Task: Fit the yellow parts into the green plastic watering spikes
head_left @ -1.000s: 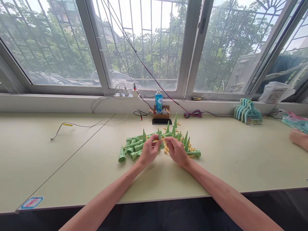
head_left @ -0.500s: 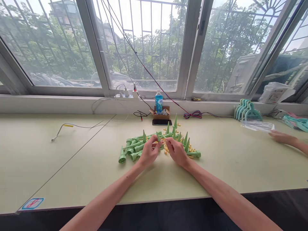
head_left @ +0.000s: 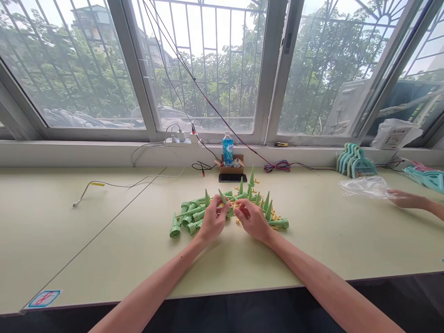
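Note:
My left hand [head_left: 213, 218] is closed around a green plastic plant-watering spike [head_left: 222, 196], its pointed tip leaning up to the left. Just right of it, my right hand [head_left: 255, 221] pinches a small yellow plastic piece [head_left: 233, 206] against the spike's side; the fingers partly hide it. Around both hands lies a pile of green spikes: loose ones [head_left: 189, 217] on their sides at the left, several standing point-up [head_left: 266, 202] at the right. More small yellow pieces [head_left: 275, 216] are scattered among the right-hand ones.
Behind the pile are a black phone [head_left: 232, 177] and a cardboard box [head_left: 227, 169] with a blue bottle [head_left: 228, 150]. Cables [head_left: 277, 166] run along the back. At the right, another person's hand [head_left: 404, 199] touches a clear plastic bag [head_left: 366, 187] near green hangers [head_left: 355, 161].
The spike in my left hand has tilted to the left. My right fingertips have shifted slightly left and down. The other person's plastic bag has spread out leftward.

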Demonstrator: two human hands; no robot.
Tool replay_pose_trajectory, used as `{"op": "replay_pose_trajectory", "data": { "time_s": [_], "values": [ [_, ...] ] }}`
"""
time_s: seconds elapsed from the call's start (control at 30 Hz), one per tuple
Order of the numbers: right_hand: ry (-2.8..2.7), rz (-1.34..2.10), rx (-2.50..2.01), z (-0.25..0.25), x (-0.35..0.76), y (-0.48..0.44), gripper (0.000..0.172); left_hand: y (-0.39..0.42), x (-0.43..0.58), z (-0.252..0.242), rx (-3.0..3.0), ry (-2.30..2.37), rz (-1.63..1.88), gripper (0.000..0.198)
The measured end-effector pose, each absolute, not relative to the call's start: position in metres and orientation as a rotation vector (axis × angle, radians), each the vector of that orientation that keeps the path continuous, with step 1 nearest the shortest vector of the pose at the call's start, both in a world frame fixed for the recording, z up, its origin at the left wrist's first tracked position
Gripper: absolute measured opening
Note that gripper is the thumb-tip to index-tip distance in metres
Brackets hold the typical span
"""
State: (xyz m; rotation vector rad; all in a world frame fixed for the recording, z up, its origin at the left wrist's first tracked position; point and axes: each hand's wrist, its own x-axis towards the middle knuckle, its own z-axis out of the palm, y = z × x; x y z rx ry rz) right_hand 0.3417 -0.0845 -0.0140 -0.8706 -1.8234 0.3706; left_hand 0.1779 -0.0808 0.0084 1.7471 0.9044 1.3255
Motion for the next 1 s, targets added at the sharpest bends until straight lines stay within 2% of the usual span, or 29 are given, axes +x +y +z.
{"op": "replay_pose_trajectory", "data": {
  "time_s": [0.33, 0.6, 0.8, 0.9, 1.0],
  "values": [
    [-1.820, 0.388, -0.893, -0.0162, 0.3432, -0.0801, 0.021, -0.0823, 0.1770, 0.0079, 1.874, 0.910, 1.288, 0.023],
    [-1.834, 0.327, -0.971, -0.0175, 0.3429, -0.0802, 0.033, -0.0817, 0.1757, 0.0026, 2.066, 0.943, 1.236, 0.018],
    [-1.821, 0.316, -0.994, -0.0165, 0.3424, -0.0808, 0.036, -0.0824, 0.1758, 0.0033, 2.125, 0.944, 1.233, 0.017],
    [-1.810, 0.357, -0.975, -0.0147, 0.3419, -0.0828, 0.031, -0.0809, 0.1763, 0.0020, 2.096, 0.954, 1.242, 0.017],
    [-1.797, 0.401, -0.944, -0.0131, 0.3415, -0.0854, 0.016, -0.0797, 0.1772, 0.0015, 2.047, 0.970, 1.280, 0.017]
  ]
}}
